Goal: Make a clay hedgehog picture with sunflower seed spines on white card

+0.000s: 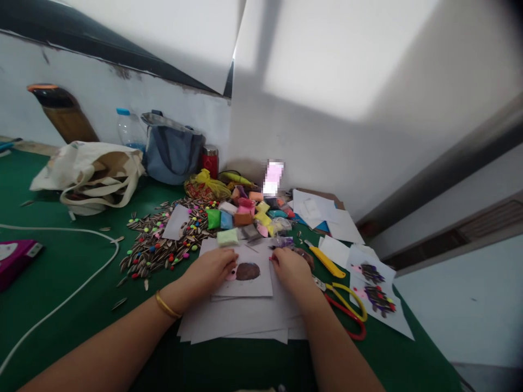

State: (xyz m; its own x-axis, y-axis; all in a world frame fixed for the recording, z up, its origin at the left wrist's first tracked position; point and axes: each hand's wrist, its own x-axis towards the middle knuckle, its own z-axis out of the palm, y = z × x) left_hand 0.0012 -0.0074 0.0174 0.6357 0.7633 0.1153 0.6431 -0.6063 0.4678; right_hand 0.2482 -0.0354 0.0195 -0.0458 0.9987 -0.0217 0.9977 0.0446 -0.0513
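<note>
A small white sheet (261,289) lies on a stack of larger white papers (237,325) in front of me. On it is a flat brown clay oval (248,271) with a pink clay face (231,274) at its left end, bearing a dark dot. My left hand (213,268) rests on the sheet's left side beside the pink face, fingers drawn together; anything in them is hidden. At the sheet's right edge, my right hand (292,267) has its fingers bent and closed, with a tiny reddish bit at the fingertips. A brown clay lump (305,258) is partly behind this hand.
Sunflower seeds (157,239) mixed with coloured balls spread at left. Coloured clay packets (243,219) sit behind the sheet. A yellow cutter (328,262), scissors (354,300) and a sheet with two seed-covered hedgehogs (379,296) lie right. Bags (174,149) stand by the wall.
</note>
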